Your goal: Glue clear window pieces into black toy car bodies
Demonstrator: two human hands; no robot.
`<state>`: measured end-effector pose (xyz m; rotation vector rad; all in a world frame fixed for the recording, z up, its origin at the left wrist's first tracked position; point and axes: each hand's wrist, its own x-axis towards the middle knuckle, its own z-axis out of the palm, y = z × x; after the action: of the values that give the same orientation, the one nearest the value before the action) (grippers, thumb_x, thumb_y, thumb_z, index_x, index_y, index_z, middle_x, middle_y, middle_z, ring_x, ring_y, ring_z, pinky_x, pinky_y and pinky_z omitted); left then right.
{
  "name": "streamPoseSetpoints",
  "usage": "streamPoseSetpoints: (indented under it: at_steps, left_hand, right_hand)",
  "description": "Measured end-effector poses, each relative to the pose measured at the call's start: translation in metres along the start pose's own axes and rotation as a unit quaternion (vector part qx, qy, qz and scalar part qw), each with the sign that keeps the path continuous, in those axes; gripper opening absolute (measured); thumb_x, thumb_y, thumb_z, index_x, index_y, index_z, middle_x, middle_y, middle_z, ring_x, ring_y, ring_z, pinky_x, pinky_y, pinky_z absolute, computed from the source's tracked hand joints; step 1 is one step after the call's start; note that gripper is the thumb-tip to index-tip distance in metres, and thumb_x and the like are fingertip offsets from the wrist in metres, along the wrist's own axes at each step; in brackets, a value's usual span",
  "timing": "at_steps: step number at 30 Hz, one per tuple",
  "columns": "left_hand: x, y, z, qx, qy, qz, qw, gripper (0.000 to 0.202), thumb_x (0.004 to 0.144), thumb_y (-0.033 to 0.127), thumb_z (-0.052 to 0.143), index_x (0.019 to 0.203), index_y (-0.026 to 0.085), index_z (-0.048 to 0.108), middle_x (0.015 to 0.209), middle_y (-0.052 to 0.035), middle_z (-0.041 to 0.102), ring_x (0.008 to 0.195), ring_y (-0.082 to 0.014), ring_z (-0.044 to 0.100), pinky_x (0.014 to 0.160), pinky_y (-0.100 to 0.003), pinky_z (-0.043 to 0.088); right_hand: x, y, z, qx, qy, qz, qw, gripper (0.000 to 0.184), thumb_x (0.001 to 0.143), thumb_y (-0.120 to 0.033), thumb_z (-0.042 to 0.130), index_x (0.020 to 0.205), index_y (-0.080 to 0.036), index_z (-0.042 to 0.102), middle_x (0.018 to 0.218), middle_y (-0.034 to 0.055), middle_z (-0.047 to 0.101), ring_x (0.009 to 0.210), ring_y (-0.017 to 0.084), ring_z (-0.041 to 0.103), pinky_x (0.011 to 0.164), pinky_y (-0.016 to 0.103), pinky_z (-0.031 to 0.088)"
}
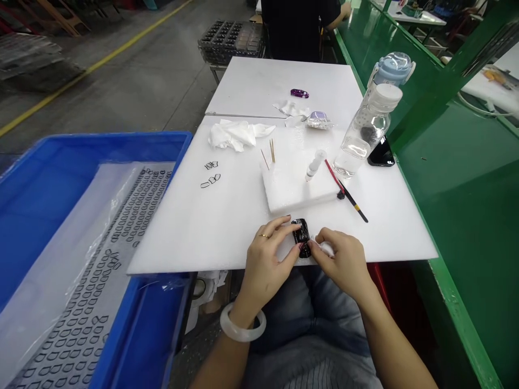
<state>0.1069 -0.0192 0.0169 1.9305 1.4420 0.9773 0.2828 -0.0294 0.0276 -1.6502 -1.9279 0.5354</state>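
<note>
At the table's near edge lies a small glossy black curved piece [300, 232]; its exact kind I cannot make out. My left hand [271, 254] grips it from the left, with fingers over its top and the thumb at its lower part. From the right, my right hand [340, 256] pinches a wad of white tissue [325, 248], its thumb and fingertip meeting the lower end of the piece. Just beyond both hands is a white foam block [287, 189], with thin wooden sticks [273, 151] stuck upright in it and a small clear bottle [315, 166] on it.
A brush [354, 202] leans off the block's right side. Behind it stand a clear water bottle [363, 132] and a black phone [381, 152]. Crumpled tissue [237, 134] and small black outline pieces [211, 181] lie left. A blue bin [109, 138] holds sheets of similar pieces. Another person [292, 27] sits ahead.
</note>
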Motion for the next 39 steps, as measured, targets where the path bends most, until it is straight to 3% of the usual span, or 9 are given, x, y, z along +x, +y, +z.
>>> streamPoseSetpoints:
  at_steps: [5, 10, 15, 18, 21, 27, 32, 36, 39]
  left_hand:
    - [0.003, -0.004, -0.009, 0.020, -0.092, 0.042, 0.995, 0.057, 0.078, 0.021, 0.069, 0.132, 0.028, 0.055, 0.140, -0.0058, 0.054, 0.127, -0.0283, 0.048, 0.105, -0.049, 0.045]
    - [0.003, -0.003, -0.002, 0.034, -0.060, 0.040, 0.997, 0.050, 0.074, 0.018, 0.072, 0.122, 0.026, 0.060, 0.127, -0.0062, 0.059, 0.119, -0.0274, 0.051, 0.102, -0.047, 0.046]
    - [0.001, -0.001, 0.003, 0.041, -0.025, 0.031, 0.998, 0.049, 0.069, 0.018, 0.076, 0.116, 0.024, 0.062, 0.118, -0.0065, 0.061, 0.112, -0.0271, 0.054, 0.097, -0.046, 0.049]
    - [0.000, 0.001, 0.004, 0.046, -0.028, 0.018, 0.998, 0.049, 0.068, 0.020, 0.077, 0.114, 0.024, 0.061, 0.117, -0.0055, 0.060, 0.111, -0.0271, 0.054, 0.095, -0.045, 0.050]
    - [0.001, 0.004, 0.007, 0.049, -0.017, -0.007, 0.999, 0.039, 0.073, 0.027, 0.075, 0.110, 0.023, 0.063, 0.115, -0.0046, 0.061, 0.110, -0.0269, 0.054, 0.091, -0.043, 0.051]
    - [0.002, 0.007, 0.016, 0.049, 0.010, -0.041, 0.998, 0.024, 0.079, 0.024, 0.067, 0.102, 0.022, 0.064, 0.107, -0.0049, 0.062, 0.105, -0.0274, 0.054, 0.085, -0.043, 0.051]
    - [-0.001, -0.003, 0.004, -0.091, 0.027, -0.017, 0.995, 0.023, 0.089, 0.028, 0.053, 0.108, 0.024, 0.065, 0.122, -0.0056, 0.060, 0.117, -0.0245, 0.054, 0.103, -0.044, 0.044]
    - [-0.001, -0.010, -0.006, -0.251, 0.087, -0.064, 0.962, 0.024, 0.091, 0.034, 0.049, 0.103, 0.023, 0.067, 0.118, -0.0063, 0.061, 0.120, -0.0224, 0.055, 0.105, -0.039, 0.045]
    - [0.005, -0.011, -0.007, -0.271, 0.042, -0.080, 0.958, 0.025, 0.088, 0.039, 0.054, 0.100, 0.022, 0.068, 0.114, -0.0069, 0.062, 0.116, -0.0230, 0.057, 0.102, -0.039, 0.048]
  right_hand:
    - [-0.010, 0.014, -0.001, 0.069, 0.066, -0.124, 0.988, 0.009, 0.093, -0.022, 0.055, 0.089, -0.020, 0.063, 0.072, 0.0014, 0.064, 0.065, 0.014, 0.057, 0.059, 0.025, 0.040]
    - [-0.018, 0.020, 0.014, -0.082, 0.118, -0.251, 0.957, 0.017, 0.091, -0.019, 0.060, 0.106, -0.020, 0.068, 0.076, 0.0035, 0.064, 0.065, 0.016, 0.049, 0.061, 0.030, 0.037]
    - [-0.022, 0.009, 0.018, -0.097, 0.151, -0.187, 0.966, 0.015, 0.093, -0.017, 0.054, 0.095, -0.016, 0.069, 0.071, 0.0048, 0.059, 0.065, 0.017, 0.050, 0.061, 0.030, 0.038]
    - [-0.014, 0.010, -0.001, -0.030, 0.107, -0.137, 0.984, 0.013, 0.094, -0.021, 0.054, 0.095, -0.018, 0.067, 0.074, 0.0032, 0.062, 0.067, 0.016, 0.056, 0.061, 0.028, 0.042]
    - [0.006, 0.025, -0.030, 0.032, 0.168, -0.076, 0.982, 0.014, 0.090, -0.031, 0.062, 0.099, -0.021, 0.061, 0.083, 0.0024, 0.066, 0.072, 0.017, 0.061, 0.064, 0.027, 0.046]
    - [0.028, 0.046, -0.066, -0.204, 0.197, -0.072, 0.956, 0.017, 0.088, -0.034, 0.061, 0.100, -0.022, 0.066, 0.113, 0.0093, 0.066, 0.102, 0.031, 0.058, 0.085, 0.045, 0.042]
    - [0.000, 0.005, -0.023, -0.046, 0.136, -0.095, 0.985, 0.016, 0.092, -0.031, 0.056, 0.103, -0.020, 0.059, 0.083, 0.0033, 0.068, 0.072, 0.019, 0.060, 0.071, 0.034, 0.045]
    - [-0.006, -0.025, 0.022, -0.116, 0.108, -0.089, 0.983, 0.037, 0.086, -0.031, 0.060, 0.119, -0.015, 0.055, 0.093, 0.0099, 0.069, 0.080, 0.026, 0.061, 0.072, 0.038, 0.045]
    - [0.002, -0.016, 0.017, -0.129, 0.099, -0.065, 0.985, 0.042, 0.084, -0.025, 0.054, 0.125, -0.016, 0.052, 0.097, 0.0101, 0.069, 0.083, 0.026, 0.062, 0.074, 0.039, 0.046]
